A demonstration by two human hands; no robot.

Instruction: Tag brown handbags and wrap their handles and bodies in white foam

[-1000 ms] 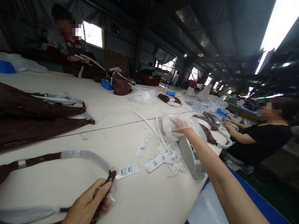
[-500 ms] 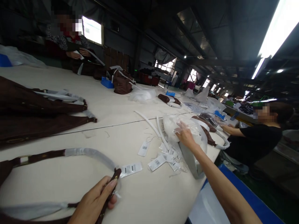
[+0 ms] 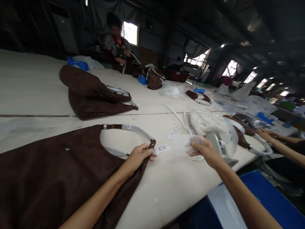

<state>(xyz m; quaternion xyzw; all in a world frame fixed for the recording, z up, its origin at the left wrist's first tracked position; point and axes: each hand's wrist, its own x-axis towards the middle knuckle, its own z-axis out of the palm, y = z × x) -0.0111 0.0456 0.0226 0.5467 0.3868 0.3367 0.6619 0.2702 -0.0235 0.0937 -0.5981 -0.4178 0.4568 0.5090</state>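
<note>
A dark brown handbag (image 3: 78, 171) lies flat across the near left of the table. Its strap is partly wrapped in white film. My left hand (image 3: 141, 154) is closed around the strap's end, where a brass stud shows. A white printed tag (image 3: 162, 148) hangs beside those fingers. My right hand (image 3: 205, 149) pinches a thin, translucent white sheet (image 3: 182, 143), blurred by motion, held over the table right of the tag. Another white tag (image 3: 170, 135) lies just behind the sheet. Beyond my right hand sits a clear bag of white wrapping material (image 3: 207, 121).
Another brown handbag (image 3: 95, 95) lies behind, at left. White strips (image 3: 175, 114) rest mid-table, and a grey stand (image 3: 221, 146) is near the right edge. Below is a blue bin (image 3: 269, 190). A co-worker's hands (image 3: 267, 135) are at right; another person (image 3: 119, 51) stands across the table.
My right hand has left the clear bag and come nearer with a translucent sheet. My left hand still holds the strap. The view has turned left, showing more of the handbag.
</note>
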